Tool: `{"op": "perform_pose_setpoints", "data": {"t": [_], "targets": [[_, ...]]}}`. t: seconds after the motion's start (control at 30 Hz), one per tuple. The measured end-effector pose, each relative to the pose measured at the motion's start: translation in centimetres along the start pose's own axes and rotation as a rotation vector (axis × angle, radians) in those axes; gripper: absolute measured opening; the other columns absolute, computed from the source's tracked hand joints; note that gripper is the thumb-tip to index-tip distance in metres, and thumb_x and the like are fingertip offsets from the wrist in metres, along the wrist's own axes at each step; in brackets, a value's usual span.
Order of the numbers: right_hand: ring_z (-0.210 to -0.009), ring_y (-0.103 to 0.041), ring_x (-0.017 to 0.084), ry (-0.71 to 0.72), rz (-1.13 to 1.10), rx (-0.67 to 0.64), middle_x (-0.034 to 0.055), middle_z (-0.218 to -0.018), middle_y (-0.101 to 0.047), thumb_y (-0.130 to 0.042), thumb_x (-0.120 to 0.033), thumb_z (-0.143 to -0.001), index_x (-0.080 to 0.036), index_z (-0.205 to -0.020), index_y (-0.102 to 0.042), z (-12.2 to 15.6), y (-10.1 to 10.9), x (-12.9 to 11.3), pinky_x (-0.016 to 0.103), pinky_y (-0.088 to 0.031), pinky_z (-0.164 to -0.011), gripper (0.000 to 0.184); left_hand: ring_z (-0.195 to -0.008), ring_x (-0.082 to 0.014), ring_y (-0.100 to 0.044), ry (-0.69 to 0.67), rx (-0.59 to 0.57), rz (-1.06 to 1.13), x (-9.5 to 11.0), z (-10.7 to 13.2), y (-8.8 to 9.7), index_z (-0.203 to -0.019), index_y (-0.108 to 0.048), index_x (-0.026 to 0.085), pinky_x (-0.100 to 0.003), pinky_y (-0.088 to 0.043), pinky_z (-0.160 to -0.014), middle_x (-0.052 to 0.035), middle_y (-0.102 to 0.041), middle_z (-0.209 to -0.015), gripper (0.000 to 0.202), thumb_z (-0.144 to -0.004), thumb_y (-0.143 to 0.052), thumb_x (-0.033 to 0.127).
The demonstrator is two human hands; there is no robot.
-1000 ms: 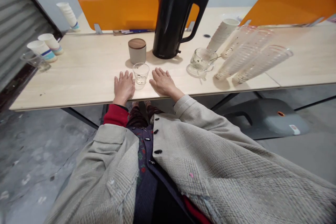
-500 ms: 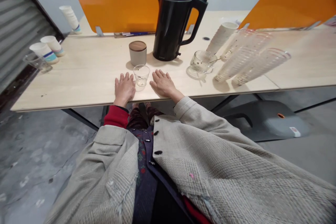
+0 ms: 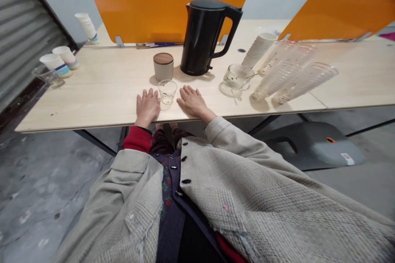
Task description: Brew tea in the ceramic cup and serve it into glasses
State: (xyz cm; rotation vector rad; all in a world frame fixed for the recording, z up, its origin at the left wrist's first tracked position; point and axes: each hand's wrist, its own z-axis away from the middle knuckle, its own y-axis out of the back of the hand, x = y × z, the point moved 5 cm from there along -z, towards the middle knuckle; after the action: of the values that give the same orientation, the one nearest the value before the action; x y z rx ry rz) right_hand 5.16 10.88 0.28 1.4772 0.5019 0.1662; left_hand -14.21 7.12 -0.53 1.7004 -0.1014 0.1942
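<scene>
My left hand (image 3: 147, 106) and my right hand (image 3: 192, 100) lie flat, palms down, on the front edge of a light wooden table (image 3: 101, 90). Both are open and hold nothing. A small clear glass (image 3: 167, 91) stands between them, touching neither. Just behind it sits a grey canister with a wooden lid (image 3: 163, 66). A black electric kettle (image 3: 205, 37) stands to the right of the canister, handle pointing right.
A glass mug with a spoon (image 3: 236, 77) stands right of the kettle, beside stacks of clear plastic cups (image 3: 293, 76) and white paper cups (image 3: 258, 49) lying on their sides. Paper cups (image 3: 60, 60) stand at the far left. Orange dividers (image 3: 166, 4) back the table.
Both hands rest where they were. The view has tilted up a little, so the table and everything on it sit lower in the picture.
</scene>
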Motion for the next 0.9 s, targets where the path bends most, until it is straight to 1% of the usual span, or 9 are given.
{"op": "perform_pose_setpoints", "data": {"t": [0.13, 0.27, 0.37, 0.53, 0.6, 0.73, 0.9], "targets": [[-0.176, -0.023, 0.036, 0.008, 0.001, 0.013, 0.021, -0.188, -0.027, -0.035, -0.04, -0.113, -0.004, -0.174, -0.038, 0.04, 0.13, 0.03, 0.06, -0.017, -0.143, 0.07, -0.174, -0.0377, -0.028, -0.01, 0.007, 0.001, -0.04, -0.11, -0.15, -0.169, -0.051, 0.023, -0.066, -0.02, -0.141, -0.009, -0.04, -0.185, 0.064, -0.113, -0.024, 0.038], [-0.176, -0.025, 0.036, 0.015, 0.005, 0.031, 0.0211, -0.187, -0.03, -0.035, -0.041, -0.114, -0.005, -0.172, -0.041, -0.01, 0.16, 0.1, 0.061, -0.019, -0.142, 0.069, -0.174, -0.0361, -0.028, -0.003, 0.003, -0.011, -0.07, -0.12, -0.16, -0.169, -0.051, 0.026, -0.064, -0.02, -0.142, -0.0067, -0.04, -0.185, 0.063, -0.113, -0.024, 0.039], [-0.175, -0.025, 0.036, 0.01, 0.012, 0.027, 0.0209, -0.187, -0.03, -0.035, -0.042, -0.113, -0.005, -0.172, -0.041, -0.02, 0.13, 0.14, 0.061, -0.02, -0.142, 0.069, -0.175, -0.0356, -0.027, -0.004, -0.01, -0.022, -0.08, -0.15, -0.2, -0.169, -0.05, 0.026, -0.063, -0.021, -0.142, -0.0061, -0.039, -0.185, 0.063, -0.114, -0.024, 0.039], [-0.175, -0.025, 0.037, 0.002, -0.002, 0.024, 0.0201, -0.187, -0.03, -0.036, -0.042, -0.113, -0.005, -0.172, -0.041, -0.01, 0.12, 0.27, 0.061, -0.019, -0.142, 0.07, -0.175, -0.0371, -0.027, -0.012, -0.007, -0.001, 0.08, -0.06, -0.14, -0.169, -0.05, 0.024, -0.065, -0.019, -0.142, -0.0076, -0.038, -0.186, 0.062, -0.114, -0.024, 0.038], [-0.175, -0.025, 0.038, 0.003, -0.015, 0.03, 0.0198, -0.187, -0.031, -0.037, -0.042, -0.112, -0.005, -0.172, -0.042, -0.05, 0.05, 0.41, 0.062, -0.018, -0.142, 0.07, -0.174, -0.0372, -0.026, -0.013, -0.001, 0.008, 0.23, 0.03, 0.01, -0.169, -0.05, 0.024, -0.066, -0.018, -0.142, -0.0086, -0.039, -0.185, 0.062, -0.114, -0.024, 0.037], [-0.174, -0.027, 0.039, 0.022, -0.031, 0.053, 0.0201, -0.186, -0.032, -0.038, -0.043, -0.112, -0.007, -0.17, -0.044, -0.12, -0.06, 0.64, 0.065, -0.019, -0.141, 0.068, -0.175, -0.0373, -0.025, -0.012, -0.025, 0.013, 0.43, 0.16, 0.19, -0.169, -0.049, 0.021, -0.065, -0.018, -0.142, -0.0094, -0.037, -0.186, 0.062, -0.115, -0.025, 0.036], [-0.174, -0.026, 0.039, 0.019, -0.016, 0.037, 0.0215, -0.186, -0.031, -0.035, -0.043, -0.113, -0.005, -0.17, -0.043, 0.03, 0.06, 0.6, 0.063, -0.019, -0.141, 0.069, -0.175, -0.0355, -0.025, -0.004, -0.023, 0.005, 0.44, 0.12, 0.22, -0.169, -0.049, 0.024, -0.063, -0.017, -0.143, -0.0075, -0.038, -0.186, 0.06, -0.116, -0.025, 0.037]]}}
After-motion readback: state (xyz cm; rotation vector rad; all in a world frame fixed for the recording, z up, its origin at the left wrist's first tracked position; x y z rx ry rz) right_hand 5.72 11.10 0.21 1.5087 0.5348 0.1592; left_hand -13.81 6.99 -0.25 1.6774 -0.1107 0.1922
